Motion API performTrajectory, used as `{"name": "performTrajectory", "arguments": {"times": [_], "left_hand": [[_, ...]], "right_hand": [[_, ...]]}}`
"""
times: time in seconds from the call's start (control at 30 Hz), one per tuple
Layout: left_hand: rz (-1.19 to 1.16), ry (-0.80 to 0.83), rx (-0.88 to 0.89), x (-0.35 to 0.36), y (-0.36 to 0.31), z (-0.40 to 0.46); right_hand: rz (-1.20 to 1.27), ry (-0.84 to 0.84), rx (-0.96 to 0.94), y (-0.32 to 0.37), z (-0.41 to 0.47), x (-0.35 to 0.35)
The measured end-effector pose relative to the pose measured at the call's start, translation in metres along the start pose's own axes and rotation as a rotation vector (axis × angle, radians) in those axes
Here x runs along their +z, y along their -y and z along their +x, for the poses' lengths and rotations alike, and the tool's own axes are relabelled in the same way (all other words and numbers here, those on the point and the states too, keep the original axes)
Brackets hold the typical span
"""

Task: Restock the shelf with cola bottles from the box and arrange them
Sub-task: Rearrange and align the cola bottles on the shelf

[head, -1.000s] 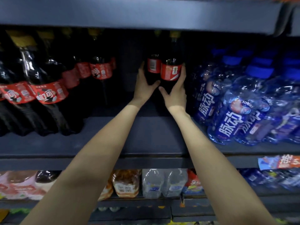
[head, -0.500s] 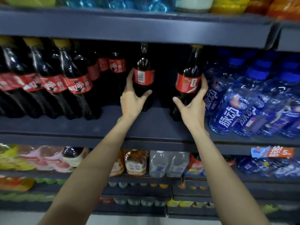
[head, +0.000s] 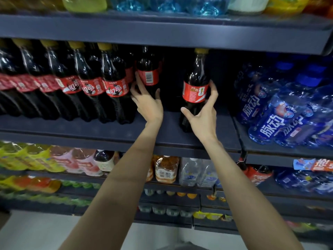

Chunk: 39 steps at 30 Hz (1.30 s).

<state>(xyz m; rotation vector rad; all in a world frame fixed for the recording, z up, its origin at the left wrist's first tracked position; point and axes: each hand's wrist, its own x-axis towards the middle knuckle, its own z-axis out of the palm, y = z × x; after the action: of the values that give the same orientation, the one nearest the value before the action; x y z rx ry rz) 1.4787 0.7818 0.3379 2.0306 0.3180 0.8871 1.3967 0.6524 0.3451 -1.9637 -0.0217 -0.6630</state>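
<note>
Two hands are each holding one cola bottle on the dark shelf point(head: 108, 130). The left hand point(head: 148, 103) is wrapping around the left bottle point(head: 148, 73), just beside a front row of five cola bottles point(head: 72, 83). The right hand point(head: 203, 114) is gripping the right bottle point(head: 195, 87), standing alone.

Left bottle point(head: 147, 74) cap hidden behind upper shelf point(head: 162, 33).
</note>
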Motion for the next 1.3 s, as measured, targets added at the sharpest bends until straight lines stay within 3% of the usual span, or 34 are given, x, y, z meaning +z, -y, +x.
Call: {"name": "performTrajectory", "arguments": {"times": [0.2,0.4,0.57,0.77,0.87,1.0,1.2,1.3], "left_hand": [[0.072,-0.075,0.054,0.01,0.002,-0.007],[0.208,-0.107,0.292,0.005,0.009,-0.003],[0.219,-0.078,0.342,-0.002,0.011,-0.002],[0.08,0.094,0.429,-0.033,0.015,-0.015],[-0.015,0.028,0.515,-0.065,0.03,-0.02],[-0.001,-0.102,0.421,-0.095,0.055,-0.007],[-0.019,0.036,0.29,-0.106,0.058,0.006],[0.028,0.05,0.258,-0.106,0.058,0.008]], "right_hand": [[0.06,0.053,0.002,-0.002,0.012,0.009],[0.075,0.153,-0.018,-0.008,0.011,0.01],[0.018,0.255,-0.008,-0.012,0.012,0.001],[-0.148,0.175,0.043,-0.003,0.01,0.006],[-0.221,0.109,0.012,0.012,0.001,0.025],[-0.254,0.078,0.0,0.037,-0.006,0.065],[-0.356,0.144,0.007,0.056,0.0,0.106],[-0.335,0.258,-0.015,0.053,0.006,0.106]]}}
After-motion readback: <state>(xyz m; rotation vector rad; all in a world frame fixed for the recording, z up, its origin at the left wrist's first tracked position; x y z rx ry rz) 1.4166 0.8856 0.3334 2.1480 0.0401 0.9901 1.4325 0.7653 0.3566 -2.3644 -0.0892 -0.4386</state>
